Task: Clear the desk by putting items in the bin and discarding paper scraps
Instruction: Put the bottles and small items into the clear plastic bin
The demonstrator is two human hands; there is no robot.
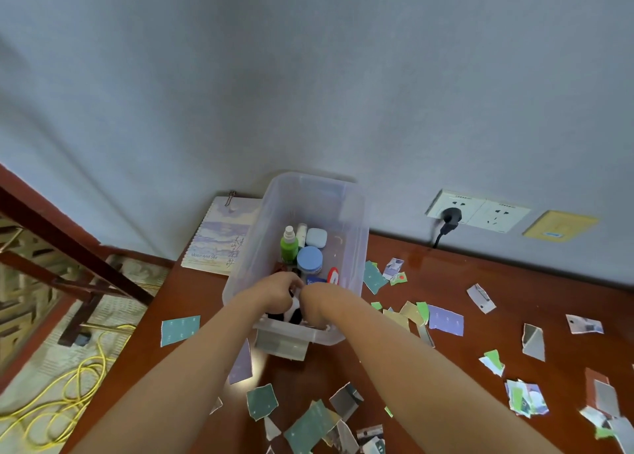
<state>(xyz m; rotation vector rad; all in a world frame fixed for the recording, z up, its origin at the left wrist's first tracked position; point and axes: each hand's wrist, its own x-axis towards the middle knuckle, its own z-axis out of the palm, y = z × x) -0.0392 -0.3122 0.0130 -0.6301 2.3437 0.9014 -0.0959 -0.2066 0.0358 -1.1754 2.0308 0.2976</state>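
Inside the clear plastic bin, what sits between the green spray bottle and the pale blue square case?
A small white cylindrical bottle stands between them, as the head view shows.

notebook (219,241) cover: "Moon And Sea" | vertical characters beside it: blurred | wall sockets (477,210) print: too small

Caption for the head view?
Left hand and right hand hold a black-and-white item inside the clear bin; paper scraps litter the desk.

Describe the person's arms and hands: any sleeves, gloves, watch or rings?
The left arm and right arm are bare as far as the frame shows: no sleeves. The left hand and right hand wear no gloves. No watch, bracelet or ring shows, though the hands are partly hidden in the bin.
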